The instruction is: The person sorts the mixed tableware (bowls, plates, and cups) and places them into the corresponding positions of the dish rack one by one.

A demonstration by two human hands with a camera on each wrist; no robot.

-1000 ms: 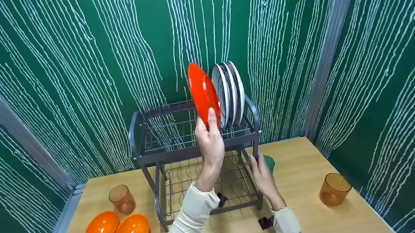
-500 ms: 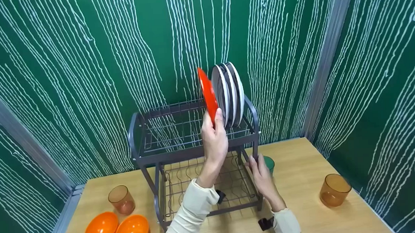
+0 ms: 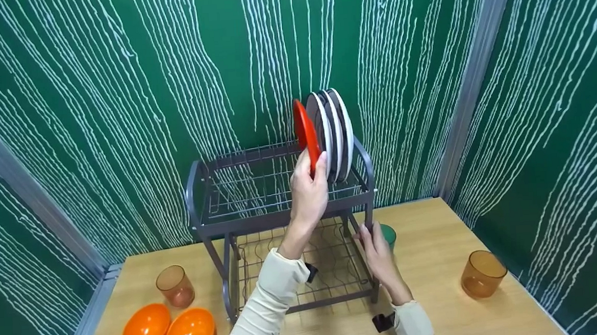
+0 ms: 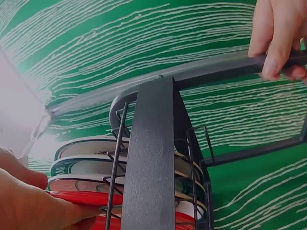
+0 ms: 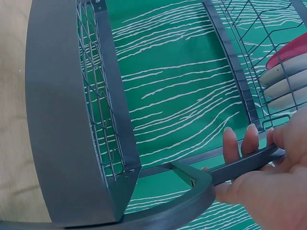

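Note:
My left hand (image 3: pixel 309 195) pinches a red plate (image 3: pixel 305 129) by its near edge, thumb on the right face. The plate stands nearly upright over the top tier of a dark metal dish rack (image 3: pixel 250 222). Just right of it several white-rimmed plates (image 3: pixel 347 134) stand on edge. In the left wrist view the red plate (image 4: pixel 86 197) lies close beside those plates, behind the rack's front bar. My right hand (image 3: pixel 378 252) grips the rack's right front post; the right wrist view shows fingers and thumb around the dark post (image 5: pixel 247 162).
Two orange bowls (image 3: pixel 146 328) and an amber cup (image 3: pixel 175 286) sit on the wooden table (image 3: pixel 425 242) at left. Another amber cup (image 3: pixel 483 273) stands at right. A green cup (image 3: pixel 388 236) is partly hidden behind my right hand. Green walls (image 3: pixel 121 95) enclose the table.
My left hand has moved the red plate rightward, toward the white-rimmed plates, and turned it more edge-on. The right hand keeps its grip on the post.

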